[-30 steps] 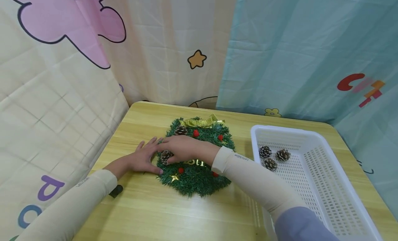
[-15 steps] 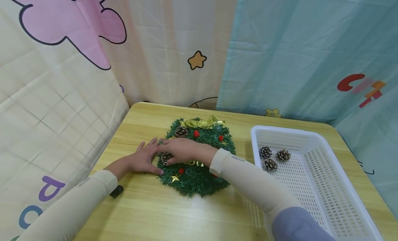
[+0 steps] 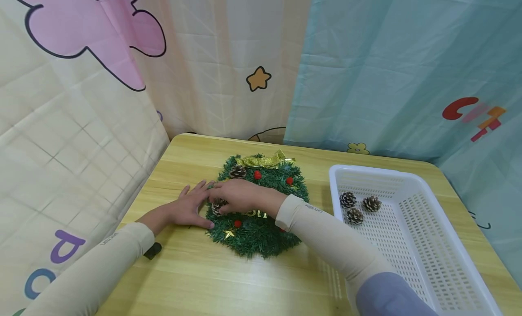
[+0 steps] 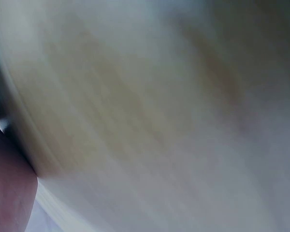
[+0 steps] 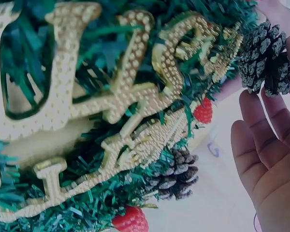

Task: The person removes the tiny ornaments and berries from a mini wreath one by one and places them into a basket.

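Note:
A green tinsel wreath (image 3: 261, 243) lies on the table, trimmed with red berries, gold stars, gold lettering and a gold ribbon bow. At its left side my right hand (image 3: 240, 196) pinches a pine cone (image 5: 266, 60) between thumb and fingertips, close against the greenery. My left hand (image 3: 189, 209) rests at the wreath's left edge, fingers spread, thumb tip on the tinsel near that cone. A second pine cone (image 3: 238, 172) sits in the upper left of the wreath. The left wrist view is mostly blur, with a bit of hand (image 4: 9, 188) at the lower left.
On the right stands a white perforated plastic basket (image 3: 440, 221), holding 3 pine cones (image 3: 355, 215) in its far left corner. A small black object (image 3: 152, 251) lies by the left forearm. Printed curtains (image 3: 228, 80) hang behind the wooden table (image 3: 216, 289).
The right hand and forearm have shifted very slightly while staying at the same pine cone. The left hand, wreath and basket look unmoved.

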Tool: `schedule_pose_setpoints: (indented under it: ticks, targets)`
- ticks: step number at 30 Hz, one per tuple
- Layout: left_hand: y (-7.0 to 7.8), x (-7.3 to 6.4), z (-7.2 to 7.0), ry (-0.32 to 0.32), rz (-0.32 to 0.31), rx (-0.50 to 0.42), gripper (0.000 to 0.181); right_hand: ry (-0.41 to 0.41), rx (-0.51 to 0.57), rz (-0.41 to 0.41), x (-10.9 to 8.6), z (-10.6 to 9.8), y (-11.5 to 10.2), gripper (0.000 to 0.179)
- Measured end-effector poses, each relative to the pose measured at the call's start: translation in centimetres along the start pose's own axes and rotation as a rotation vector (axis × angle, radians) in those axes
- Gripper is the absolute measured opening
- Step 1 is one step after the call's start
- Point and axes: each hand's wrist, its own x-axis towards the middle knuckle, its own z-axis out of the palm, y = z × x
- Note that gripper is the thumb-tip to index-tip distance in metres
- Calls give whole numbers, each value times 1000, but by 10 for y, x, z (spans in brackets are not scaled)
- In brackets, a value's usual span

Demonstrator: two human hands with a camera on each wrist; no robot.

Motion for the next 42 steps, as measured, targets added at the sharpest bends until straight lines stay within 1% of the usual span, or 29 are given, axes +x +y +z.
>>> schedule_pose_setpoints:
  ticks: [3, 6, 11, 18, 26, 29, 36, 42]
  targets:
    - [-1, 0, 0, 0, -9, 2, 110, 13, 19, 0, -2, -3, 1, 40]
    - [-1, 0, 0, 5, -10, 9, 112, 22, 29, 7, -5, -6, 1, 37]
    - [2, 0, -1, 1, -10, 8, 112, 35, 45, 15, -12, -12, 2, 34]
    - [2, 1, -2, 3, -7, 40, 112, 91, 78, 26, -26, -22, 11, 35]
    - [1, 3, -2, 17, 11, 49, 110, 139, 106, 40, -43, -32, 20, 35]
    - [2, 3, -2, 17, 16, 50, 110, 154, 117, 48, -52, -37, 23, 35]
    - [4, 2, -2, 20, 22, 47, 111, 216, 145, 70, -79, -47, 31, 28]
    - [4, 1, -1, 23, 19, 61, 111, 222, 142, 95, -99, -54, 36, 28]
